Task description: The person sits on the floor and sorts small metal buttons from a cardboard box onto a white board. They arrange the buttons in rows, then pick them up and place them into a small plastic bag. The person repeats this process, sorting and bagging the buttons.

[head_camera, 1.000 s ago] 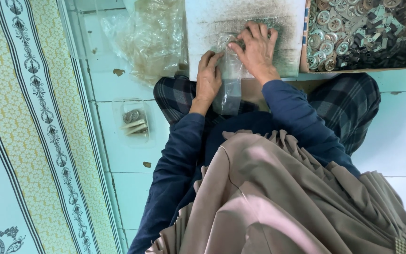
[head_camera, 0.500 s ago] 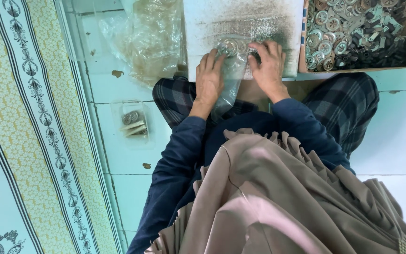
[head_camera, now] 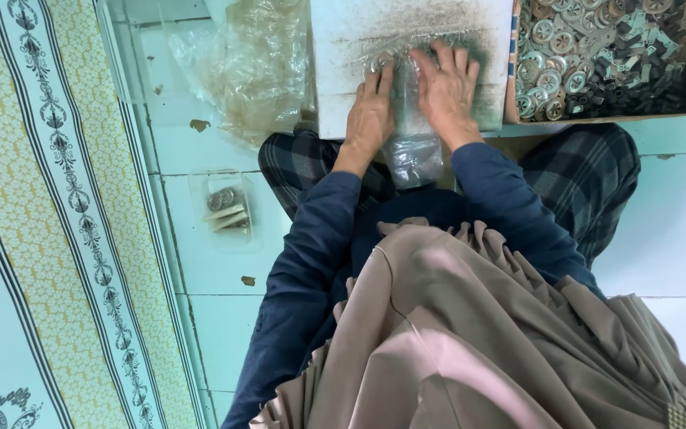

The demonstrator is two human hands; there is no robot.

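Observation:
A small clear plastic bag [head_camera: 411, 151] lies on a white board [head_camera: 343, 56] smudged with dark grime, its lower end hanging over the board's near edge. My left hand [head_camera: 369, 117] lies flat along the bag's left side. My right hand [head_camera: 446, 91] presses flat on the bag's right side, fingers spread. Several small round metal pieces seem to lie inside the bag under my hands, mostly hidden. Both arms wear dark blue sleeves.
A cardboard box [head_camera: 676, 117] at the upper right holds several round metal parts and dark pieces. A crumpled clear plastic sheet [head_camera: 256, 63] lies at the upper left. A small clear packet of parts [head_camera: 226, 208] rests on the tiled floor. A patterned mat [head_camera: 33, 222] covers the left.
My right hand has come down from the board's upper part onto the bag. Both hands now lie flat side by side on it, and the view has shifted slightly.

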